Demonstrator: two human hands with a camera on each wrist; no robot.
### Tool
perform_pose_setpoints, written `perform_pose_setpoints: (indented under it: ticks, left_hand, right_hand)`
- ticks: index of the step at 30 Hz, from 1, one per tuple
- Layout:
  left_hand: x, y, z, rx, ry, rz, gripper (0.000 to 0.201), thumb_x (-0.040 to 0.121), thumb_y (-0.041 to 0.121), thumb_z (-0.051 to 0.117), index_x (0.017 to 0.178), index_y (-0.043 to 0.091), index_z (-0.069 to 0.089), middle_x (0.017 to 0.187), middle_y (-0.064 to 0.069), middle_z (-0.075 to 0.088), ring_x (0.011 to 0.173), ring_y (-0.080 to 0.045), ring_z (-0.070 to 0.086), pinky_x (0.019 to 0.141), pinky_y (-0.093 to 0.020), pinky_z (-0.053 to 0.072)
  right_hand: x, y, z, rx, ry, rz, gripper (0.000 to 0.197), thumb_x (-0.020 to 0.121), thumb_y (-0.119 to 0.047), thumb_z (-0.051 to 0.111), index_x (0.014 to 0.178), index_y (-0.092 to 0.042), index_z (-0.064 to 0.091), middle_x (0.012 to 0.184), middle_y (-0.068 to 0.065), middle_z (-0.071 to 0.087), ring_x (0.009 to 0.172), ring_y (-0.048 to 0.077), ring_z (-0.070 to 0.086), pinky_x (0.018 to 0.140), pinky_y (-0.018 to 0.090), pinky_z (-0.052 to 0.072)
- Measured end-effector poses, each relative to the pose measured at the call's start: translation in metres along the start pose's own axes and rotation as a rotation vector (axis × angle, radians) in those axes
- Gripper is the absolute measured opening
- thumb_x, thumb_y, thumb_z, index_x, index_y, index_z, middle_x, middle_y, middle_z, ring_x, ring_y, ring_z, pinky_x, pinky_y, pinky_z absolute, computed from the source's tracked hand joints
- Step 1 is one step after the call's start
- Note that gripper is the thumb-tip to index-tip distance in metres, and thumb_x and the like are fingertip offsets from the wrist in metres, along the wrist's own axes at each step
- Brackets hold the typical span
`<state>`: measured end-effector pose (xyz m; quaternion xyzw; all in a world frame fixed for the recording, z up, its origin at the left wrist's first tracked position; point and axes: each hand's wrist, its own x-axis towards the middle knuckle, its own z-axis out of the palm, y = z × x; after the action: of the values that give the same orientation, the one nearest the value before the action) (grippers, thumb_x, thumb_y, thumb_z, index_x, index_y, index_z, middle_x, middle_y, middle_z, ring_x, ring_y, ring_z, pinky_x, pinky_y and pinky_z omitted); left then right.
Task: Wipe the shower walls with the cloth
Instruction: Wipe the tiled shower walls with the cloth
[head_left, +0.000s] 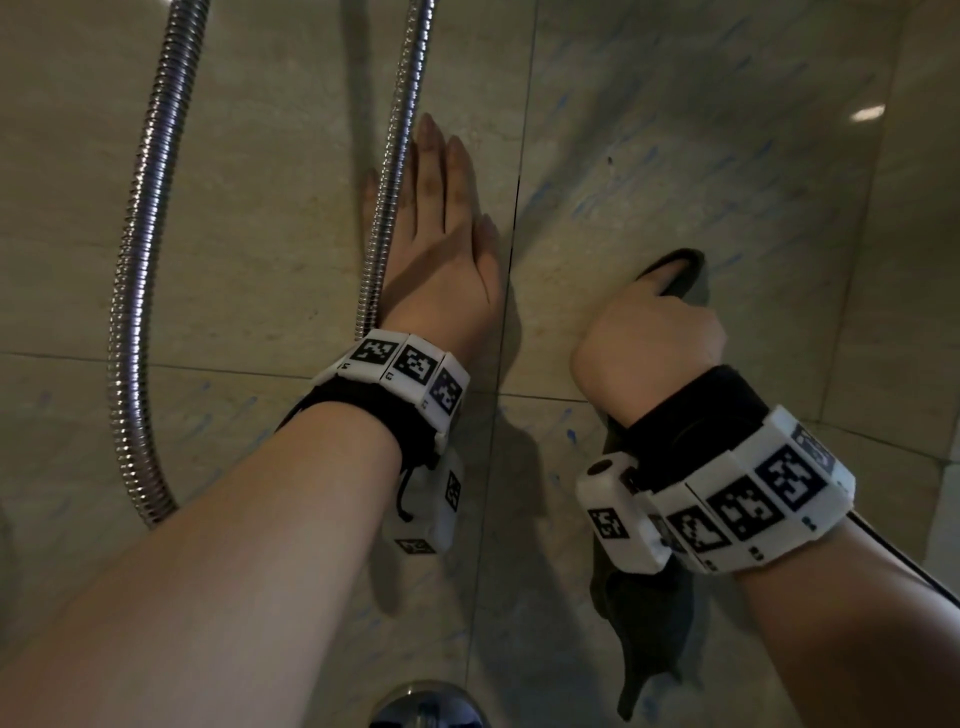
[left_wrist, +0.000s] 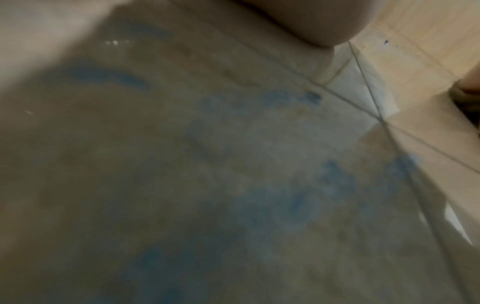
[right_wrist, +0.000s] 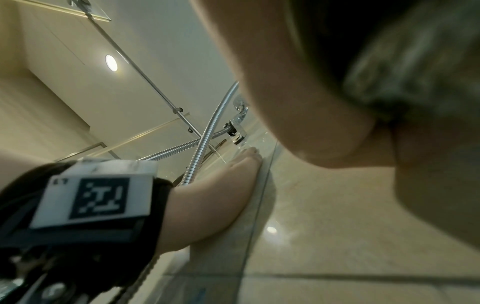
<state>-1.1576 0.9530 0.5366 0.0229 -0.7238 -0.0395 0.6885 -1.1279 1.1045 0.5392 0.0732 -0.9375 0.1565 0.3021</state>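
The beige tiled shower wall (head_left: 675, 156) carries faint blue smears (left_wrist: 298, 201). My left hand (head_left: 441, 234) lies flat on the wall with straight fingers, just right of the metal hose; the right wrist view shows this left hand (right_wrist: 233, 185) from the side, pressed to the tile. My right hand (head_left: 654, 332) is curled round a dark grey cloth (head_left: 680, 273) and holds it against the wall. A tail of the cloth (head_left: 649, 634) hangs down below the wrist. In the right wrist view the cloth (right_wrist: 415, 61) is a blurred mass in the palm.
A ribbed metal shower hose (head_left: 150, 234) loops down the wall at left and rises again beside my left hand. A chrome fitting (head_left: 426, 701) sits at the bottom edge. The hose bracket (right_wrist: 236, 131) and a glass panel's support bar (right_wrist: 145, 76) are above.
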Motion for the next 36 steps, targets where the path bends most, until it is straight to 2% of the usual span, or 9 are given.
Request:
perform_pose_setpoints:
  ticks: [4,8,11,15,21,28,30,33,36]
  left_hand:
    - [0.000,0.000,-0.001,-0.003,-0.006,-0.004,0.060,0.096,0.030,0.021,0.149,0.002,0.021,0.157,-0.018,0.013,0.146,-0.032,0.009,0.117,-0.052,0.014]
    - [-0.001,0.001,-0.003,0.019,-0.023,-0.005,0.060,0.096,0.030,0.021,0.150,0.004,0.018,0.158,-0.016,0.011,0.147,-0.031,0.007,0.118,-0.049,0.009]
    - [-0.001,0.000,-0.005,0.003,-0.020,0.006,0.058,0.097,0.029,0.024,0.151,0.006,0.018,0.159,-0.013,0.009,0.147,-0.029,0.004,0.120,-0.043,0.001]
    - [-0.001,-0.005,-0.010,0.032,-0.008,0.053,0.056,0.100,0.025,0.029,0.151,0.006,0.018,0.159,-0.013,0.009,0.147,-0.029,0.005,0.107,-0.014,-0.025]
    - [-0.002,-0.004,-0.014,0.089,0.010,0.081,0.058,0.096,0.022,0.034,0.150,0.003,0.022,0.157,-0.017,0.015,0.146,-0.031,0.011,0.108,-0.017,-0.022]
    - [-0.002,-0.004,-0.016,0.085,0.014,0.079,0.057,0.097,0.022,0.033,0.150,0.004,0.021,0.158,-0.016,0.012,0.147,-0.029,0.008,0.108,-0.015,-0.023]
    - [-0.002,-0.004,-0.015,0.087,0.014,0.086,0.057,0.098,0.022,0.033,0.150,0.004,0.021,0.158,-0.016,0.012,0.147,-0.029,0.008,0.108,-0.016,-0.023]
    - [-0.002,-0.004,-0.015,0.078,-0.002,0.083,0.057,0.098,0.023,0.031,0.150,0.004,0.019,0.158,-0.016,0.010,0.147,-0.029,0.006,0.106,-0.016,-0.025]
    - [-0.001,-0.004,-0.013,0.067,-0.003,0.072,0.057,0.098,0.023,0.032,0.150,0.004,0.019,0.158,-0.016,0.009,0.147,-0.029,0.005,0.106,-0.015,-0.026]
  right_hand:
    - [-0.009,-0.003,0.010,-0.018,-0.010,-0.042,0.087,0.093,-0.022,0.046,0.135,0.023,-0.015,0.136,0.022,0.049,0.112,0.027,0.058,0.074,0.030,0.034]
    - [-0.018,-0.006,0.021,0.003,0.001,-0.119,0.091,0.092,-0.025,0.048,0.138,0.020,-0.016,0.125,0.018,0.058,0.106,0.026,0.061,0.075,0.029,0.036]
    - [-0.025,-0.008,0.025,-0.030,0.015,-0.227,0.091,0.091,-0.024,0.050,0.144,0.011,-0.016,0.116,0.012,0.062,0.098,0.025,0.062,0.069,0.030,0.034]
    - [-0.026,-0.011,0.024,-0.118,0.005,-0.346,0.087,0.092,-0.018,0.047,0.150,-0.013,-0.017,0.109,0.012,0.062,0.080,0.025,0.055,0.064,0.031,0.033]
    - [-0.013,-0.019,0.008,-0.180,0.032,-0.415,0.080,0.092,-0.012,0.038,0.151,-0.032,-0.013,0.106,0.012,0.058,0.069,0.020,0.035,0.060,0.033,0.031]
    - [0.004,-0.031,-0.004,-0.259,0.109,-0.379,0.077,0.093,-0.010,0.034,0.150,-0.015,-0.018,0.066,0.004,0.032,0.050,0.017,0.028,0.047,0.027,0.019]
    - [0.003,-0.032,-0.002,-0.229,0.105,-0.357,0.077,0.093,-0.011,0.035,0.150,-0.011,-0.018,0.068,0.005,0.040,0.050,0.017,0.028,0.047,0.027,0.016]
    - [-0.002,-0.033,0.007,-0.188,0.074,-0.338,0.077,0.094,-0.011,0.037,0.149,-0.007,-0.018,0.099,0.008,0.062,0.050,0.017,0.026,0.046,0.028,0.015]
    - [-0.009,-0.033,0.016,-0.216,0.032,-0.351,0.080,0.094,-0.011,0.040,0.148,-0.007,-0.020,0.111,0.007,0.063,0.057,0.017,0.032,0.046,0.027,0.015]
